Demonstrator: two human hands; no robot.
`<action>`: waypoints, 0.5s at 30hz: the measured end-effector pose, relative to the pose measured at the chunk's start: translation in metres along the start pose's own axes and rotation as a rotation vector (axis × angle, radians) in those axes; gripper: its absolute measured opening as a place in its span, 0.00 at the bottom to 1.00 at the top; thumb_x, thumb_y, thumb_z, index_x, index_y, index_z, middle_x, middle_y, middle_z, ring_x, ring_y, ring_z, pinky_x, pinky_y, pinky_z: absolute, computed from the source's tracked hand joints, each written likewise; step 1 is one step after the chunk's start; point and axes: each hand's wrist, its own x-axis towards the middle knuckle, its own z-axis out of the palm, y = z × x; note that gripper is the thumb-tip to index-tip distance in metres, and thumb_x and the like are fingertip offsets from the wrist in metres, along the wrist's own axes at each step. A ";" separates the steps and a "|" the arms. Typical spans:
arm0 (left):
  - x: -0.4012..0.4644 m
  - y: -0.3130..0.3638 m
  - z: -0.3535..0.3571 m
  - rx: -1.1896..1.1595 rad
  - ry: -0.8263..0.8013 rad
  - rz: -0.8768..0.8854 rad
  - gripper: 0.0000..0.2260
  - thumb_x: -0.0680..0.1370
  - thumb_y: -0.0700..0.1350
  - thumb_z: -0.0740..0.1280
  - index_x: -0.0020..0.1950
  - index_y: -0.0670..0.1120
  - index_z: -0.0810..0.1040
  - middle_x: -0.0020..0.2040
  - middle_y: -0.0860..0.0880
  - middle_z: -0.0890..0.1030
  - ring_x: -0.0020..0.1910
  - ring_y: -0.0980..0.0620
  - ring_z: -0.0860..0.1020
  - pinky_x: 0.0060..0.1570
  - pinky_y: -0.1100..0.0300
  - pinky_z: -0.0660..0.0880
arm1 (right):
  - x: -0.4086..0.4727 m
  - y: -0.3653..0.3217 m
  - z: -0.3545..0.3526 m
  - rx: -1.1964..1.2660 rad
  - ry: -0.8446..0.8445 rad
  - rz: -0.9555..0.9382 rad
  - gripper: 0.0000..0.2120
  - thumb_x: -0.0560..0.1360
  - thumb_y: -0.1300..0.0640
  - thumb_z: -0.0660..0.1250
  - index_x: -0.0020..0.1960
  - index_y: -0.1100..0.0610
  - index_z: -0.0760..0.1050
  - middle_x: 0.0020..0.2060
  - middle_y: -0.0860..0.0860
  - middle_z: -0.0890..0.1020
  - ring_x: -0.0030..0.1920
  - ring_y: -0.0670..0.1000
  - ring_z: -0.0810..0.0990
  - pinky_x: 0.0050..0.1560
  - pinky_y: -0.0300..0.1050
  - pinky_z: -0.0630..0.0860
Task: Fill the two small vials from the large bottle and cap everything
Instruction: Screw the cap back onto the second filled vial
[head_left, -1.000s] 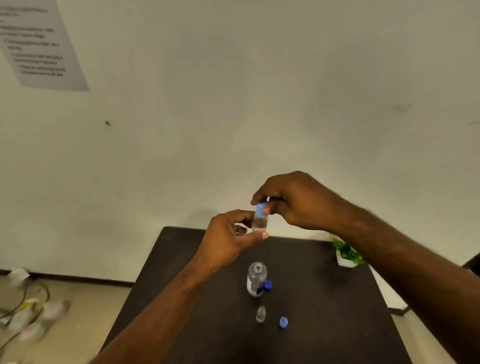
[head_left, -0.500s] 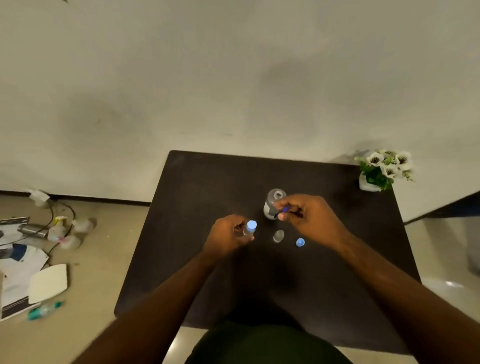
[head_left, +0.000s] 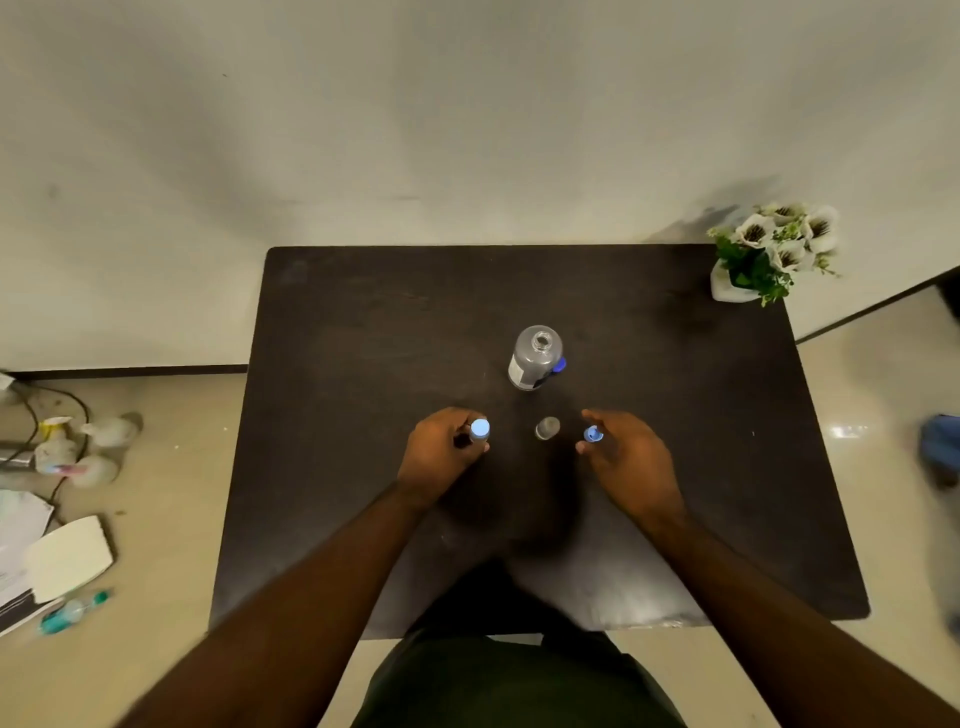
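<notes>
A dark table (head_left: 363, 364) stands against a pale wall (head_left: 415, 104), and the person's two bare forearms reach over its near edge. At its far right corner sits a white pot of white flowers (head_left: 769, 249). On the floor to the left lie papers (head_left: 21, 540), a white plate (head_left: 70, 556), a teal pen (head_left: 72, 610) and some cables (head_left: 47, 415) with blurred small items that cannot be made out. The open bottle (head_left: 535, 358) stands upright near the middle of the table, its mouth uncapped, with a dark blue cap (head_left: 559, 365) just beside its right side, partly hidden by it. The left hand (head_left: 441, 452) is closed around a capped vial (head_left: 479, 432), fingers wrapped on its body so that only the light blue top and a little of the neck show; the vial is upright, low over the table or resting on it, which cannot be told. The right hand (head_left: 628, 457) is loosely curled, thumb and forefinger on either side of a light blue cap (head_left: 592, 434); whether they pinch it or just touch it cannot be told. Between the two hands, in front of the bottle, the second vial (head_left: 547, 428) stands upright and uncapped, apart from both hands, nearer the right.
</notes>
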 end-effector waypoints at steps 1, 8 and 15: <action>0.003 -0.002 0.001 0.006 -0.002 0.003 0.14 0.71 0.43 0.80 0.54 0.51 0.85 0.50 0.58 0.82 0.51 0.57 0.81 0.55 0.59 0.79 | 0.000 0.001 0.001 -0.003 0.004 0.005 0.20 0.74 0.55 0.74 0.66 0.52 0.79 0.62 0.51 0.82 0.64 0.52 0.78 0.67 0.49 0.72; 0.008 -0.017 0.006 0.009 -0.046 -0.023 0.14 0.72 0.42 0.79 0.56 0.50 0.84 0.53 0.53 0.84 0.53 0.55 0.81 0.55 0.60 0.78 | 0.000 0.003 0.007 -0.012 0.031 -0.018 0.19 0.74 0.57 0.75 0.65 0.55 0.80 0.62 0.52 0.82 0.64 0.54 0.78 0.66 0.51 0.73; 0.008 -0.021 0.012 -0.023 -0.026 -0.005 0.18 0.70 0.41 0.81 0.58 0.49 0.84 0.53 0.55 0.83 0.54 0.54 0.81 0.58 0.56 0.79 | 0.000 0.008 0.009 -0.038 0.011 -0.044 0.19 0.75 0.57 0.74 0.65 0.54 0.79 0.62 0.52 0.82 0.63 0.53 0.78 0.63 0.41 0.68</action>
